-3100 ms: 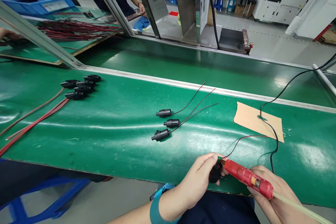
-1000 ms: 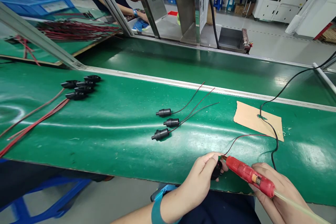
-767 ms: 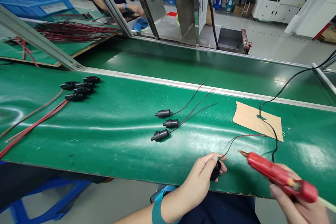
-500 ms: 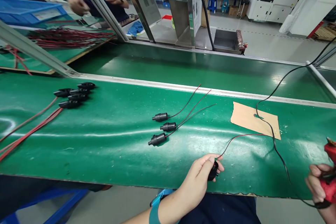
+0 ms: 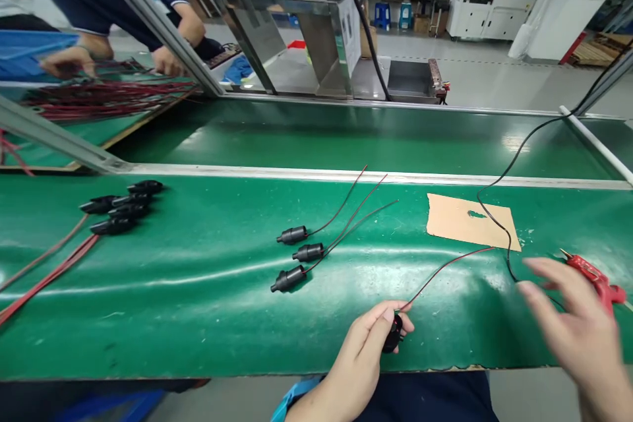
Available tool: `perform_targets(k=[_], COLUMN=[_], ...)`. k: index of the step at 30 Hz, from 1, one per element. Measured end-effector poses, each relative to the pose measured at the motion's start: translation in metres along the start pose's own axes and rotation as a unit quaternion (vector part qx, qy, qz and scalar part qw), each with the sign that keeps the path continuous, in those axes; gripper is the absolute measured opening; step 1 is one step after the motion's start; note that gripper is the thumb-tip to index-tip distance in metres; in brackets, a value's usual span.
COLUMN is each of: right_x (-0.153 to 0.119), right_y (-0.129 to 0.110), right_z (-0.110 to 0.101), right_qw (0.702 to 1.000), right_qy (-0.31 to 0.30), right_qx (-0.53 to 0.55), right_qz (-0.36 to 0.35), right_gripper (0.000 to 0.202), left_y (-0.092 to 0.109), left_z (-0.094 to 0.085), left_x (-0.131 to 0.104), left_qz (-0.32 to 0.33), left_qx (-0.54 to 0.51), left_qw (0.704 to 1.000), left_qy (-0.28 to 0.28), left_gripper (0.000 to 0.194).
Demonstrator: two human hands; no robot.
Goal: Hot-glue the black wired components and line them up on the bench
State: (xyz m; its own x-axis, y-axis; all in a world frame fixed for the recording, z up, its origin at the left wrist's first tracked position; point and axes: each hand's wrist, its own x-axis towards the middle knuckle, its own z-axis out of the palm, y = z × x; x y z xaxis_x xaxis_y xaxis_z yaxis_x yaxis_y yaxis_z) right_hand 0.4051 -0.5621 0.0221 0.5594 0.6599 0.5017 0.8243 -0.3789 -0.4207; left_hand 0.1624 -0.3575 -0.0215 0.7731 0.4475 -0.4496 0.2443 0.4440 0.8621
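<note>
Near the table's front edge my left hand (image 5: 363, 349) grips a small round black plastic part (image 5: 392, 335) between thumb and fingers. A thin red-and-black wire (image 5: 438, 271) runs from it up to the right. My right hand (image 5: 576, 323), smeared by motion, has its thumb and fingers apart and holds nothing I can see. Just beyond it a red gun-shaped tool (image 5: 593, 277) with a pointed metal tip lies on the green mat. Three black cylindrical plastic housings (image 5: 309, 252) with thin wires lie left of centre.
Several black connectors (image 5: 115, 219) on red wires form a cluster at left. A cardboard piece (image 5: 452, 219) with a hole lies right of centre, crossed by a black cable (image 5: 517, 161). Behind the metal frame a co-worker's hand (image 5: 74, 62) is at a wire bundle (image 5: 113, 97).
My right hand has let go of the red tool, which now lies on the mat, and moved left. The left hand keeps the black part. The camera view has shifted slightly.
</note>
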Motion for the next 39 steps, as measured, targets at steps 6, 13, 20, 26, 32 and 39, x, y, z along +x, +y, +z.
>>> perform_targets(k=[6, 13, 20, 26, 32, 39], right_x=[0.037, 0.037, 0.07, 0.072, 0.046, 0.039], right_y=[-0.098, -0.102, -0.055, -0.055, -0.103, -0.107], right_z=[0.075, 0.092, 0.088, 0.072, 0.075, 0.077], right_qw=[0.925, 0.883, 0.92, 0.93, 0.855, 0.858], right_qy=[-0.302, -0.382, -0.011, -0.072, -0.468, -0.476], right_qx=[0.162, 0.241, 0.349, 0.321, 0.209, 0.164], right_qz=[-0.166, -0.129, 0.18, 0.163, -0.075, -0.104], right_gripper=[0.017, 0.02, 0.021, 0.035, 0.033, 0.026], left_y=[-0.001, -0.002, -0.004, -0.008, -0.001, -0.007], left_z=[-0.002, -0.002, -0.005, -0.008, -0.012, -0.014], left_x=[-0.002, -0.007, -0.007, -0.01, -0.011, -0.018], left_qz=[0.022, 0.036, -0.011, 0.005, 0.043, 0.045], left_qx=[0.021, 0.033, 0.032, 0.038, 0.058, 0.096], left_qw=[1.0, 0.999, 0.999, 0.999, 0.997, 0.994], left_qy=[-0.005, -0.005, -0.01, -0.013, -0.028, -0.005], left_gripper=[0.053, 0.049, 0.06, 0.058, 0.051, 0.049])
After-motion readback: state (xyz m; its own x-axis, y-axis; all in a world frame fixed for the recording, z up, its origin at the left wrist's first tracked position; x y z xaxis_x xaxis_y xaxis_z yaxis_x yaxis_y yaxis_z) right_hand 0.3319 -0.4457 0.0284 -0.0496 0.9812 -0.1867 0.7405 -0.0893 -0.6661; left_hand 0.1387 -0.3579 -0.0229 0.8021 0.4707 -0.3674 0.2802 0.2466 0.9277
